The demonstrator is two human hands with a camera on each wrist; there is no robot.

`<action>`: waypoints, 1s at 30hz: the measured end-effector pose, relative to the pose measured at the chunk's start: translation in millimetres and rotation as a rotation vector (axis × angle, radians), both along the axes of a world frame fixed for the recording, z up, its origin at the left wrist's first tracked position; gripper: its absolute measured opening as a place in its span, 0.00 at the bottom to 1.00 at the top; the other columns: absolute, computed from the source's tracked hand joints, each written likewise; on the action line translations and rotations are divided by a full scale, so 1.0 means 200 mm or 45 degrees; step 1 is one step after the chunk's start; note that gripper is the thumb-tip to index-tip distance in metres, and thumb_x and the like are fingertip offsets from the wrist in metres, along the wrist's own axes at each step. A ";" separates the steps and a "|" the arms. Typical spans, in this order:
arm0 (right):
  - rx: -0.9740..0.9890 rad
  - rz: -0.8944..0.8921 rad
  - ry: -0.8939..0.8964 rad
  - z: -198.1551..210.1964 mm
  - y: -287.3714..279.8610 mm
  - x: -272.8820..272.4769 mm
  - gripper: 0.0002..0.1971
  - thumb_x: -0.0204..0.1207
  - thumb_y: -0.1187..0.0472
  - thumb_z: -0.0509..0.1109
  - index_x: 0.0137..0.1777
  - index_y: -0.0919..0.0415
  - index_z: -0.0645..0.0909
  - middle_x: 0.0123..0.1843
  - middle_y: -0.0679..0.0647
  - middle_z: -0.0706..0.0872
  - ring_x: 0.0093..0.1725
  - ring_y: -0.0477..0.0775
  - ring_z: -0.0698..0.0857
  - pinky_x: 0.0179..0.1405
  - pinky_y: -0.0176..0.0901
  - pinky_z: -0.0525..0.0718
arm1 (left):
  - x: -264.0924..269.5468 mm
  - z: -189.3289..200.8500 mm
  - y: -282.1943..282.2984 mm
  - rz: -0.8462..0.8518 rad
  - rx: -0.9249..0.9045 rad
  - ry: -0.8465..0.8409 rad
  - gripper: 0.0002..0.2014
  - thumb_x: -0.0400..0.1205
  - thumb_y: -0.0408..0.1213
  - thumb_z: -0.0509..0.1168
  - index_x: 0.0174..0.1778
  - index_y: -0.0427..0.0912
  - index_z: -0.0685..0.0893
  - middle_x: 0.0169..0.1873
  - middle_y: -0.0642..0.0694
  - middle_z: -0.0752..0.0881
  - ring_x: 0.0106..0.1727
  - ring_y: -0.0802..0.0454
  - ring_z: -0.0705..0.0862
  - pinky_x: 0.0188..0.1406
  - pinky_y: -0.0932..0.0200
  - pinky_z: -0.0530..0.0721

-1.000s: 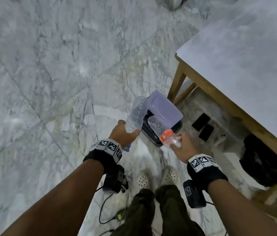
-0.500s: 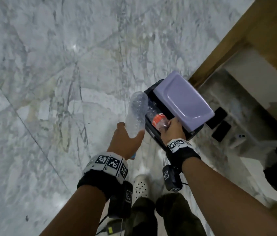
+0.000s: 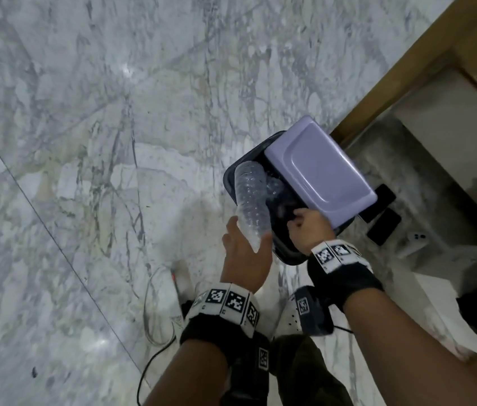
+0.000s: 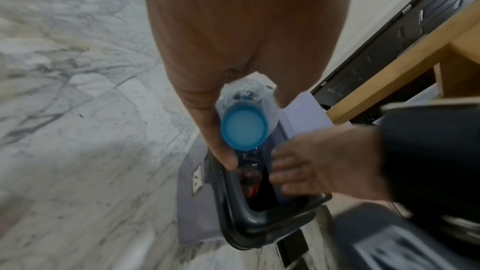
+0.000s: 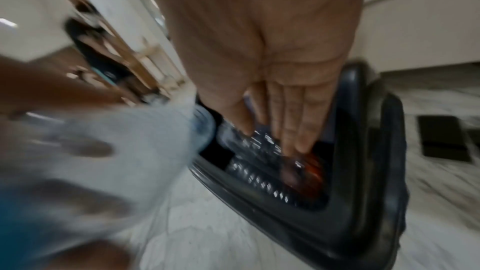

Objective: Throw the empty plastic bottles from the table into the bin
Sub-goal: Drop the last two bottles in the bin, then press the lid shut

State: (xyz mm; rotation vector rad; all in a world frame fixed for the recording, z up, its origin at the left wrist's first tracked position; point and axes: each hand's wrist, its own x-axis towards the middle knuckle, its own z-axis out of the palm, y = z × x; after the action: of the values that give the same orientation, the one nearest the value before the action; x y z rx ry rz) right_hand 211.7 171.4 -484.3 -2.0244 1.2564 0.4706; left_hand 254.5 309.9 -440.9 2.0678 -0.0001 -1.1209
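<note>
A dark bin [image 3: 229,183] stands on the marble floor with its purple lid [image 3: 319,174] tilted up. My left hand [image 3: 247,241] grips a clear empty bottle [image 3: 250,200] near its neck, base pointing at the bin's left rim. Its blue cap [image 4: 244,126] faces the left wrist camera. My right hand [image 3: 304,222] hovers over the bin opening with straight fingers [image 5: 296,130] and holds nothing. Below them a ribbed bottle with a red-orange label [image 5: 307,168] lies inside the bin [image 5: 363,151].
A wooden table frame [image 3: 407,83] rises just right of the bin. Two black phones [image 3: 382,213] and a white one [image 3: 414,240] lie on the floor beside it. Cables [image 3: 155,303] trail by my white shoes [image 3: 290,315]. Open marble floor spreads left.
My right hand has lowered the orange-labelled bottle into the bin and let go of it. My left hand has brought the clear bottle over to the bin's rim.
</note>
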 end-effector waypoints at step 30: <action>-0.249 0.088 -0.217 0.03 -0.41 -0.17 0.35 0.73 0.52 0.73 0.79 0.47 0.65 0.83 0.61 0.57 0.82 0.66 0.59 0.76 0.61 0.66 | -0.04 -0.14 -0.15 -0.150 -0.049 -0.006 0.36 0.67 0.37 0.77 0.63 0.55 0.60 0.46 0.56 0.76 0.40 0.55 0.82 0.34 0.61 0.87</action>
State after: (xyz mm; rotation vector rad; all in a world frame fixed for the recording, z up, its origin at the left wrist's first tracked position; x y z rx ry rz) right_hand 177.9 89.8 -479.2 -2.2258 1.1690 0.2072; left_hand 245.8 280.6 -468.1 2.0582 -0.1467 -1.1780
